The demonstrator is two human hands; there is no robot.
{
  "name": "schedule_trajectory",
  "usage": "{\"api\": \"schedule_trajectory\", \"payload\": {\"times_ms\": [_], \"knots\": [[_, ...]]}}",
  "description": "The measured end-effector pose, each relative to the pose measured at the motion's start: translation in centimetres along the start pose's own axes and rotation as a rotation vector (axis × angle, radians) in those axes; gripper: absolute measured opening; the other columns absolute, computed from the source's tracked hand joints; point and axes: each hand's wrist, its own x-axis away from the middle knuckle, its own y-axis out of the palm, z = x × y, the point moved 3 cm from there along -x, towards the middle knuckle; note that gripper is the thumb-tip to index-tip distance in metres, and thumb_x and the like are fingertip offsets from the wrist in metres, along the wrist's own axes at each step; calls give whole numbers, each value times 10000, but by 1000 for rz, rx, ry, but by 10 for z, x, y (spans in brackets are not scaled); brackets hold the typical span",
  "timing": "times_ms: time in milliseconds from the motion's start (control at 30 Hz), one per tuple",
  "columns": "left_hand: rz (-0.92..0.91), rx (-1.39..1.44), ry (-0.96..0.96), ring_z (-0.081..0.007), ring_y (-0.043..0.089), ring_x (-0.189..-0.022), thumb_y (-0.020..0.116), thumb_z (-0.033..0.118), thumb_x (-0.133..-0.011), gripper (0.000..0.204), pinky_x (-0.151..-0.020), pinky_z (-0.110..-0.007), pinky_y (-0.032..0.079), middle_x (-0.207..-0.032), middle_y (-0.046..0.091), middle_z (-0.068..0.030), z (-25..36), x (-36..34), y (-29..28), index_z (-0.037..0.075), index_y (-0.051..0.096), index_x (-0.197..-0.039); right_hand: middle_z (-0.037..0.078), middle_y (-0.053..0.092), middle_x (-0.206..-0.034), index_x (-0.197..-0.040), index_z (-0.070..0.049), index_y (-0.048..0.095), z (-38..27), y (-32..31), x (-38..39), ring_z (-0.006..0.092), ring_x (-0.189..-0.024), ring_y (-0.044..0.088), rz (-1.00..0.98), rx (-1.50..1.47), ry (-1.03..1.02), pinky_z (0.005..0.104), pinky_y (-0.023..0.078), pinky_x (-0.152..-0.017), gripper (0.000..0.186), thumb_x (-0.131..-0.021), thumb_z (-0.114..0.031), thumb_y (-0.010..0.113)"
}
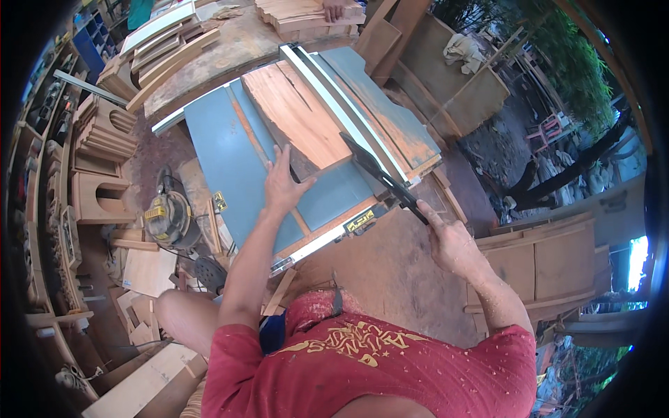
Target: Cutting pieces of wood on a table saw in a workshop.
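Note:
A thick reddish-brown wooden board (296, 115) lies flat on the grey-blue top of a table saw (216, 150), alongside the saw's pale metal fence (348, 111). My left hand (282, 184) has its fingers spread, fingertips at the board's left side near its close end. In my right hand (449, 242) is the handle of a long black push stick (376, 171). The far tip of the stick rests at the board's near right corner, beside the fence. No blade can be made out; the board may hide it.
A workbench with stacked boards (164, 42) stands beyond the saw, and another person's hand (334, 10) rests on a wood stack there. Left of the saw sit a dusty yellow-and-black power tool (167, 216) and cut wooden pieces (104, 195). Wooden panels (536, 261) lean at the right.

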Motion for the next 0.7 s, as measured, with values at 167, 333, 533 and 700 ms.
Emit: {"api": "schedule_trajectory", "payload": {"times_ms": [167,333,533,700], "knots": [[100,-60,129,-500,510,-1331,873,395,-759,907,-1161,-544,390,-1564,347,-350,-18,-9,6,134,461,-1523,311,656,-839,-1515,-39,426,-13,-8,-24,480,-804,665,-61,-24,87,560,506,-768,609,-918,27,525],[-17,-128,81,-546,559,-1249,805,378,-845,790,-1008,-507,526,-1535,341,-404,-22,-28,0,117,477,-1515,323,659,-780,-1492,-37,434,-11,-3,-42,505,-742,670,42,-61,-6,590,516,-723,622,-879,40,505],[-157,-211,102,-550,583,-1214,698,330,-936,691,-973,-505,542,-1505,319,-461,-13,-44,-22,33,455,-1510,329,661,-800,-1470,-54,473,-21,-10,-60,491,-768,674,31,-72,23,566,521,-745,528,-945,-3,501],[-105,-243,98,-546,602,-1186,674,315,-953,668,-966,-507,549,-1509,322,-454,-24,-53,-16,27,449,-1513,316,675,-830,-1447,-32,497,-27,-15,-74,490,-808,678,43,-13,1,562,514,-764,493,-955,-15,505]]}}
